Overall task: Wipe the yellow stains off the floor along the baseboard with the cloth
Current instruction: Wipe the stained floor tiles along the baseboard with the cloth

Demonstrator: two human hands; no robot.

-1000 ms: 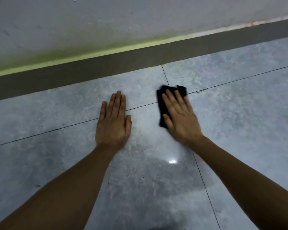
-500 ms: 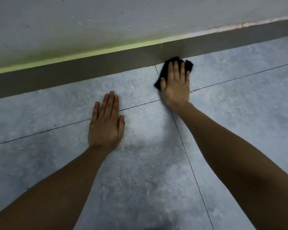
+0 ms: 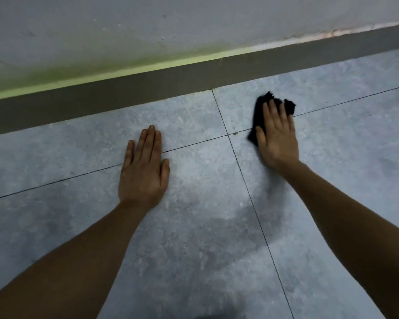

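Observation:
A black cloth (image 3: 259,107) lies flat on the grey tiled floor (image 3: 194,226), a short way in front of the dark baseboard (image 3: 148,88). My right hand (image 3: 278,137) presses flat on the cloth, fingers together, hiding most of it. My left hand (image 3: 144,171) rests palm down on the bare tile, to the left, holding nothing. A small yellowish speck (image 3: 235,134) sits at the grout crossing just left of the cloth. A yellow-green stain band (image 3: 101,74) runs along the top of the baseboard and up the wall.
The white wall (image 3: 194,24) rises behind the baseboard, with chipped pinkish paint (image 3: 332,33) at the right. Dark grout lines (image 3: 247,187) cross the tiles between my forearms.
My right hand has slid the cloth back from the baseboard toward me and to the right. My left hand has stayed flat on the same tile.

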